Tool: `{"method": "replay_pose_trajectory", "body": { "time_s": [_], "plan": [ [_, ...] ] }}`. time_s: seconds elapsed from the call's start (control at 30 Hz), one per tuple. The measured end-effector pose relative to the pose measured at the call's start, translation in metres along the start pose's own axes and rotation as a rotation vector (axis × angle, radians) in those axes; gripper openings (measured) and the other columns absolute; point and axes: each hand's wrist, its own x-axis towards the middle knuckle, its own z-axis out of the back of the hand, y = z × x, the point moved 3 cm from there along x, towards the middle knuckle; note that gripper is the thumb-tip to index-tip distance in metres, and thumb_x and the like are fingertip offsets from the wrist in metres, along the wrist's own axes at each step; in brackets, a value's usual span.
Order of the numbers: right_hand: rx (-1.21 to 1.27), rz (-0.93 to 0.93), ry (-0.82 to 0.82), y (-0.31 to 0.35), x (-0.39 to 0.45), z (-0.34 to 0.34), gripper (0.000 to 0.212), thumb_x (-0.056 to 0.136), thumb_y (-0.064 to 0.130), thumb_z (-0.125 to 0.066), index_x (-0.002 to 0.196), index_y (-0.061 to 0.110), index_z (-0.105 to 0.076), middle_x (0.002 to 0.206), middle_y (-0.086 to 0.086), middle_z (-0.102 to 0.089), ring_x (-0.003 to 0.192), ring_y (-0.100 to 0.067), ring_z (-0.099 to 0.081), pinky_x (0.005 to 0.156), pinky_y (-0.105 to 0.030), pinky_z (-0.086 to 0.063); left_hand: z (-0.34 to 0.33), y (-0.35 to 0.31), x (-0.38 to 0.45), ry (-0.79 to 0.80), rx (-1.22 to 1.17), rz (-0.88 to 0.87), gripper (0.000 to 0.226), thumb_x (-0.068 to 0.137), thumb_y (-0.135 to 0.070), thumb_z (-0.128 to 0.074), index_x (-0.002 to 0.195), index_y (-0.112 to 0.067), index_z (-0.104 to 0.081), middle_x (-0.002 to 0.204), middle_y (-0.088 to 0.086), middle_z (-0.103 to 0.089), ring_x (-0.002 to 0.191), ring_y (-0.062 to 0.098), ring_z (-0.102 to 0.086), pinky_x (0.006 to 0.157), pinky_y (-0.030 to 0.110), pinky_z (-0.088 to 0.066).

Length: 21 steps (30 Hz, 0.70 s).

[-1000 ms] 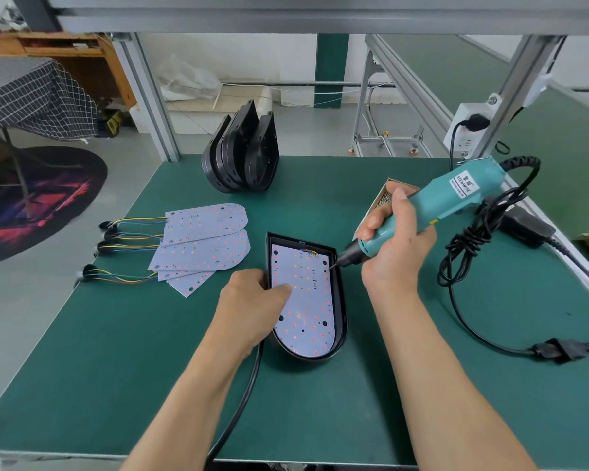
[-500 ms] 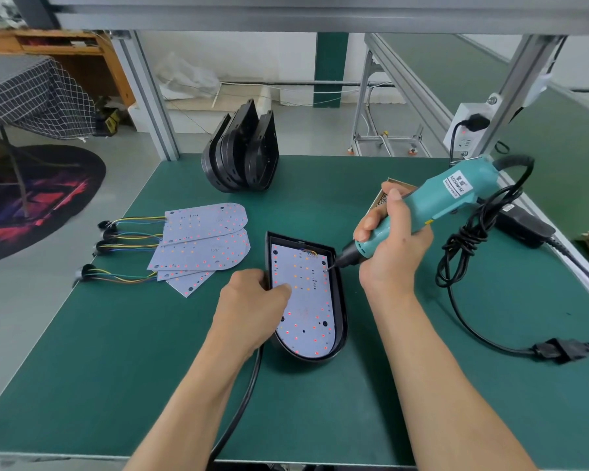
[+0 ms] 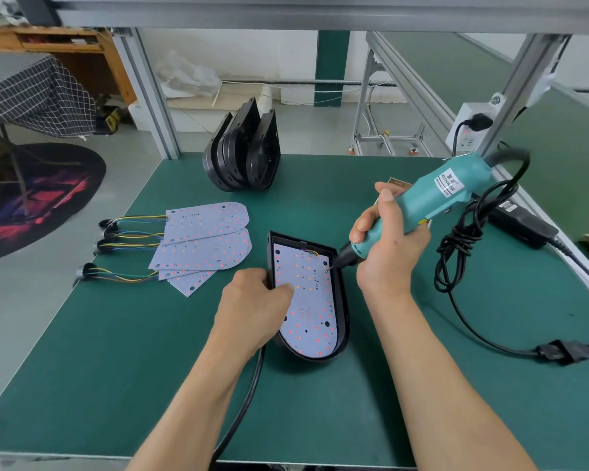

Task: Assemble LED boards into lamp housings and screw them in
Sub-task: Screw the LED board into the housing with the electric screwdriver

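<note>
The black D-shaped plastic lamp housing lies flat near the middle of the green bench mat, with a pale, red-dotted LED board seated inside it. The left hand grips the housing's left wall, its fingertips pressing on the board's left edge. The right hand is clenched round the barrel of the teal corded electric screwdriver.

Compared with a second ago, the screwdriver body stands a little steeper and its bit has moved from the housing's right rim down onto the board. The tip now rests on what appears to be a small screw at the board's far right edge. The left hand and the housing have not shifted. The change suggests that driving of this screw is beginning; whether it is already seated cannot be told.

Several holes along the board's near and left edges appear unfilled, so this unit is judged to be at an early stage.

To the left, a fan of loose LED boards with coloured wire leads awaits fitting. At the far side, a stack of empty black housings stands on edge. The screwdriver's black coiled cable hangs to the right of the right hand.
</note>
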Motion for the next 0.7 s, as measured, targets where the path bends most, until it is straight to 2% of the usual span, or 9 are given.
{"method": "replay_pose_trajectory", "body": {
  "time_s": [0.2, 0.37, 0.7],
  "plan": [
    [-0.031, 0.004, -0.014, 0.0027, -0.0010, -0.0014, 0.013, 0.094, 0.025, -0.064, 0.085, 0.035, -0.068, 0.055, -0.002, -0.051, 0.042, -0.021, -0.044, 0.048, -0.028, -0.036, 0.0001, -0.0008, 0.0003, -0.011, 0.015, -0.003, 0.028, 0.080, -0.028, -0.066, 0.063, -0.016, -0.047, 0.041, -0.014, -0.047, 0.041, 0.011, -0.039, 0.049, 0.023, -0.033],
    [-0.074, -0.005, -0.042, 0.0060, -0.0028, -0.0057, 0.023, 0.093, 0.030, -0.066, 0.073, 0.042, -0.065, 0.054, -0.002, -0.050, 0.042, -0.021, -0.042, 0.047, -0.028, -0.037, 0.0001, -0.0014, -0.0002, -0.023, 0.018, -0.002, 0.028, 0.080, -0.030, -0.066, 0.064, -0.016, -0.047, 0.041, -0.014, -0.045, 0.052, 0.021, -0.042, 0.052, 0.025, -0.034],
    [-0.052, -0.026, -0.054, 0.0031, -0.0017, -0.0047, 0.021, 0.091, 0.030, -0.067, 0.074, 0.043, -0.062, 0.054, 0.001, -0.050, 0.042, -0.019, -0.043, 0.047, -0.025, -0.038, -0.0003, -0.0012, 0.0001, -0.020, 0.022, -0.002, 0.026, 0.079, -0.029, -0.065, 0.065, -0.016, -0.048, 0.041, -0.014, -0.045, 0.052, 0.020, -0.042, 0.051, 0.023, -0.034]
  ]
}}
